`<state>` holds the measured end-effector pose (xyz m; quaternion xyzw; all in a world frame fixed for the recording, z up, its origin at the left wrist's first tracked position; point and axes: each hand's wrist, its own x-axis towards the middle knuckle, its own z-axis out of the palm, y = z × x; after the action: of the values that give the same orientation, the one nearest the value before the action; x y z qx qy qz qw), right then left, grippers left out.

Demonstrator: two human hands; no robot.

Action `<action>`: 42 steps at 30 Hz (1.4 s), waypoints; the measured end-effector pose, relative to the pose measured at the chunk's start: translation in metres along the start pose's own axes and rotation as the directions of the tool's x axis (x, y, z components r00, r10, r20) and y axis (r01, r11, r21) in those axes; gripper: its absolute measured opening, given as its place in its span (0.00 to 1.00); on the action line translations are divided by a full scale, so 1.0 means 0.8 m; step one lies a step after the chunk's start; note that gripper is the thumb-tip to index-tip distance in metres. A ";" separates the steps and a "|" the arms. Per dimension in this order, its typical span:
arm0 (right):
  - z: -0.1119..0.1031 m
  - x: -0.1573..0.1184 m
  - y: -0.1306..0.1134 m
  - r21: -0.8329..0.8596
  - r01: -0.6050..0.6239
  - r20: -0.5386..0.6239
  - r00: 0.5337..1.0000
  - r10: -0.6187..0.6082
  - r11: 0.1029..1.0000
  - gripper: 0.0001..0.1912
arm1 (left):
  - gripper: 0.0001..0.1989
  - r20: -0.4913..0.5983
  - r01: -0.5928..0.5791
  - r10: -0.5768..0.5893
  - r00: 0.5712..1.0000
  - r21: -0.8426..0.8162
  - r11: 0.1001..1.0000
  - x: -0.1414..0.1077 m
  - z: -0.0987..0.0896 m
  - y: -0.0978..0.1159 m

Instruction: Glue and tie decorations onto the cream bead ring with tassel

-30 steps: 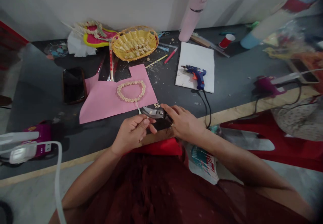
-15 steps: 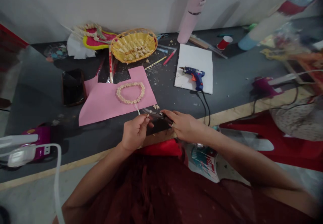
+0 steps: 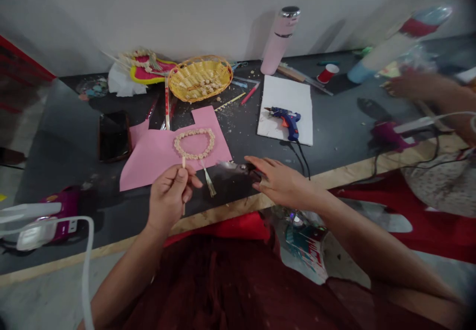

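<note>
Head view: a dark-grey, wood-edged tabletop (image 3: 342, 127) lies beneath a grey wall (image 3: 186, 13). Left of centre, below a knobbly cream ring (image 3: 191, 156) on pink paper (image 3: 148, 156), the left hand (image 3: 169, 191) pinches a thin cream stick (image 3: 183, 162); at centre, the right hand (image 3: 280, 182) clasps blurred metal shears (image 3: 242, 168).

In the middle of the frame, the cutters (image 3: 231, 166) look smeary, and the right hand (image 3: 281, 184) hides part of their handles. Lower and to the left, the left hand (image 3: 169, 193) covers the middle of a thin pale stick (image 3: 183, 162). Another person's arm (image 3: 442, 92) is blurry and cut off by the right edge, and a white cord (image 3: 86, 275) is cut off at the bottom left.
</note>
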<state>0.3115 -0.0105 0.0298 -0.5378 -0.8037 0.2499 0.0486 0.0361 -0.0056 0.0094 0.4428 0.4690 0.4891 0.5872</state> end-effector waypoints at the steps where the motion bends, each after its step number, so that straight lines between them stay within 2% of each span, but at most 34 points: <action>1: 0.001 0.002 0.007 0.024 -0.016 -0.030 0.999 0.017 1.000 0.33 | 0.13 0.030 0.030 -0.031 0.999 0.009 1.000 0.000 -0.006 0.002; 5: -0.001 0.021 0.022 0.079 -0.046 -0.084 0.995 0.053 0.996 0.35 | 0.14 0.117 0.092 -0.105 0.988 0.111 0.990 -0.005 -0.021 0.003; 9: -0.022 0.060 0.014 0.082 -0.067 -0.091 0.993 0.075 0.994 0.33 | 0.15 0.162 0.100 -0.128 0.979 0.169 0.981 -0.011 -0.022 0.006; 12: -0.043 0.107 0.004 0.086 -0.056 -0.159 0.985 0.069 0.995 0.29 | 0.16 0.192 0.108 -0.148 0.970 0.204 0.973 -0.013 -0.026 0.012; 15: -0.057 0.164 -0.004 0.112 0.024 -0.229 0.973 0.002 0.993 0.32 | 0.17 0.219 0.114 -0.169 0.961 0.243 0.963 -0.014 -0.036 0.015; 17: -0.059 0.202 -0.013 0.111 0.094 -0.218 0.973 -0.068 0.989 0.32 | 0.18 0.217 0.117 -0.174 0.960 0.254 0.960 -0.014 -0.043 0.015; 23: -0.040 0.298 -0.074 -0.104 0.227 -0.116 0.964 -0.239 0.968 0.29 | 0.19 0.223 0.141 -0.187 0.957 0.207 0.968 -0.005 -0.049 0.015; 27: -0.026 0.352 -0.118 -0.269 0.144 -0.162 0.968 -0.192 0.952 0.27 | 0.18 0.237 0.140 -0.184 0.954 0.193 0.971 -0.001 -0.055 0.015; 32: -0.009 0.410 -0.146 -0.292 0.074 -0.196 0.971 -0.136 0.953 0.23 | 0.17 0.221 0.138 -0.181 0.958 0.196 0.971 0.003 -0.070 0.014; 35: -0.004 0.420 -0.154 -0.291 0.063 -0.198 0.972 -0.124 0.955 0.22 | 0.17 0.195 0.116 -0.157 0.968 0.206 0.972 0.009 -0.075 0.015; 37: -0.008 0.408 -0.157 -0.293 0.093 -0.201 0.967 -0.157 0.952 0.22 | 0.16 0.171 0.093 -0.133 0.976 0.227 0.970 0.013 -0.077 0.016; 39: -0.019 0.381 -0.158 -0.291 0.161 -0.208 0.951 -0.226 0.943 0.21 | 0.15 0.160 0.074 -0.118 0.980 0.261 0.963 0.015 -0.079 0.016; 40: -0.024 0.363 -0.156 -0.287 0.222 -0.216 0.933 -0.288 0.932 0.18 | 0.15 0.159 0.062 -0.110 0.981 0.282 0.957 0.016 -0.080 0.016; 42: -0.033 0.319 -0.149 -0.252 0.280 -0.203 0.921 -0.333 0.926 0.16 | 0.15 0.174 0.026 -0.089 0.981 0.338 0.941 0.016 -0.082 0.016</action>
<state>0.1144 0.1906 0.0583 -0.4331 -0.8888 0.0819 0.1256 -0.0291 0.0124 0.0092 0.5656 0.5009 0.3415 0.5591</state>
